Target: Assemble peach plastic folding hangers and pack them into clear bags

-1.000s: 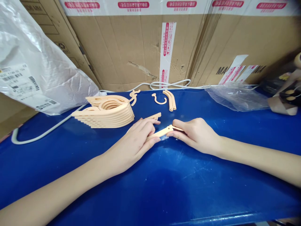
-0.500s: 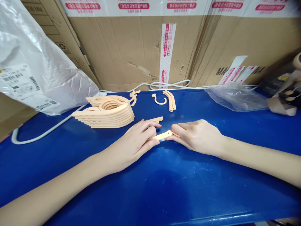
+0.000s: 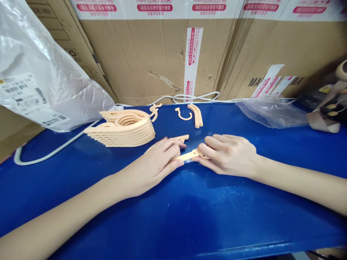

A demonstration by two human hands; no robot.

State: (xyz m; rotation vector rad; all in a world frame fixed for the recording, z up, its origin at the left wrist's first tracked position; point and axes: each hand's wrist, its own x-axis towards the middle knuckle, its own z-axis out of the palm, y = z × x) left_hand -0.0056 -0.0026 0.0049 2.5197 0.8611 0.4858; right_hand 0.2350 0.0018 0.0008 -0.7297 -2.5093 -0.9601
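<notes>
My left hand (image 3: 159, 159) is closed over a cream plastic clothes hanger (image 3: 189, 155) low over the blue table, most of it hidden under the palm. One end of the hanger, with a small hole, sticks out past my left thumb. At that end my right hand (image 3: 229, 155) pinches a cream hanger piece (image 3: 203, 155), largely covered by the fingers. Whether the two parts are joined I cannot tell. Beyond my left hand stands a stack of hanger bodies (image 3: 127, 131).
Loose hooks (image 3: 154, 111), a single hook (image 3: 184, 117) and curved hanger arms (image 3: 196, 116) lie at the back. A clear plastic bag (image 3: 273, 112) is to the right. A white cable (image 3: 46, 159) runs around a white parcel bag (image 3: 65, 86). Cardboard boxes (image 3: 135, 54) line the back edge.
My right fingers have shifted slightly on the small piece, and its rounded part shows more beside the hanger's end. My left hand stays almost still.
</notes>
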